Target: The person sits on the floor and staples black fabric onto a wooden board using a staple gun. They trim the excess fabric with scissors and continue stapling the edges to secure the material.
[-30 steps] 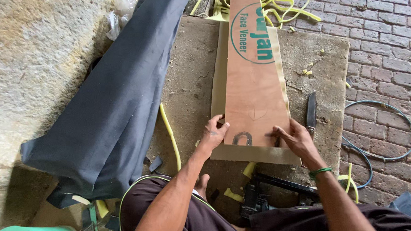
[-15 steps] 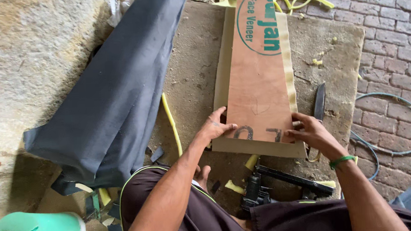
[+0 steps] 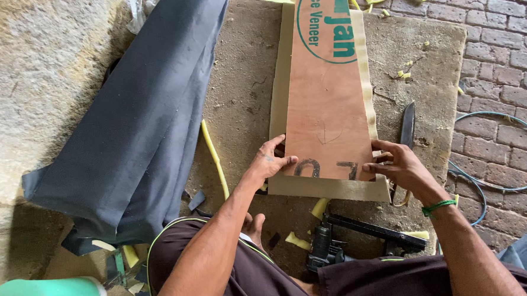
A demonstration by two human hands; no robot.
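both hands [image 3: 270, 162] slid nearer; plywood board [image 3: 326, 98] pinned between them

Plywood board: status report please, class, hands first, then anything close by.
Left hand and right hand flat on plywood board, near corners. Board lies on tan sheet. Knife beside right hand.

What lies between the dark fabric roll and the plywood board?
In the head view, a yellow foam strip lies on the bare slab between the dark fabric roll and the plywood board.
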